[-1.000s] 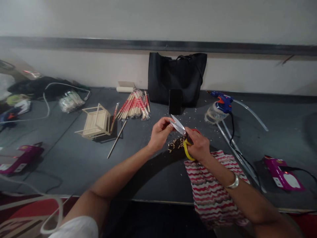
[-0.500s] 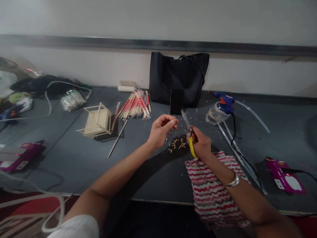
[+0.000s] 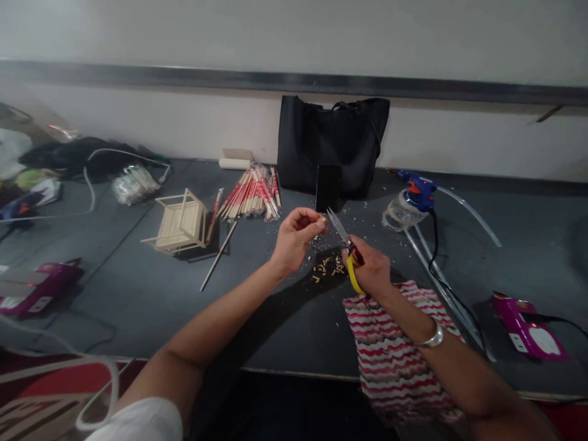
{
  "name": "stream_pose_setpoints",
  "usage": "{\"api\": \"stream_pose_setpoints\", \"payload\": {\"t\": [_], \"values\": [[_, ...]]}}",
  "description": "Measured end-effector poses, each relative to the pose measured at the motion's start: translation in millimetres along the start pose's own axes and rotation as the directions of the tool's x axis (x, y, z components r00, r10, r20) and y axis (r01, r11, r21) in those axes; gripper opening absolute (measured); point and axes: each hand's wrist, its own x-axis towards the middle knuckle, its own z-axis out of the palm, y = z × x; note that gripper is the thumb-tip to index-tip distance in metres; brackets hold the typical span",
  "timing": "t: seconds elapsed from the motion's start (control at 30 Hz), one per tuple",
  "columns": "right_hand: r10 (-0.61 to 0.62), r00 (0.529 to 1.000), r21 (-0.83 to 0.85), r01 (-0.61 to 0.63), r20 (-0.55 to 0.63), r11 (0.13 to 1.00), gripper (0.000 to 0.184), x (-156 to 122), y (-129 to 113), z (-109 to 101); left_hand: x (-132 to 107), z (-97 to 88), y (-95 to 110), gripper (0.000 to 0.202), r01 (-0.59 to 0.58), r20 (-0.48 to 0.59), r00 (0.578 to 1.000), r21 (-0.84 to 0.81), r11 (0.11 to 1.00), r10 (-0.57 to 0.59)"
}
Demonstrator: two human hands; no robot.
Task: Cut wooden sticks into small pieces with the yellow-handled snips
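Note:
My left hand [image 3: 296,237] is closed in a pinch at mid-table; a tiny pale bit shows at its fingertips, too small to name. Beside it, my right hand [image 3: 370,264] grips yellow-handled scissors [image 3: 339,226], whose blades point up and left toward the left fingertips without touching them. Small cut wooden pieces [image 3: 327,267] lie scattered on the table below both hands. To the left stands a little frame built of wooden sticks [image 3: 179,225], and a single thin stick [image 3: 219,257] lies between it and my left hand.
Behind are wrapped chopsticks [image 3: 252,193], a black bag [image 3: 331,144] and a phone [image 3: 327,188] leaning on it. At right, a blue glue gun [image 3: 416,190] rests on a clear jar, near glue sticks and a purple power box [image 3: 528,327]. Striped cloth [image 3: 395,361] hangs over the front edge.
My right hand has shifted slightly left, bringing the scissor blades closer to the left fingertips. My left hand has moved a little left, still pinching.

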Motion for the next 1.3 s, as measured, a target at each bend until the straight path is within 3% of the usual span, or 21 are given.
{"api": "stream_pose_setpoints", "payload": {"t": [0.3,0.93,1.3], "values": [[-0.025,0.999,-0.096,0.028,0.031,0.995,0.035,-5,3,6,-2,1.1,-3,0.027,-0.091,-0.027,0.995,0.008,0.996,0.091],[-0.084,0.996,-0.098,0.083,-0.014,0.992,0.036,-4,-4,2,-8,5.7,-6,0.031,-0.124,-0.076,0.989,0.020,0.992,0.125],[-0.063,0.996,-0.107,0.069,0.063,0.992,0.042,-11,-1,4,-9,6.6,-5,0.032,-0.107,-0.115,0.988,0.013,0.994,0.108]]}}
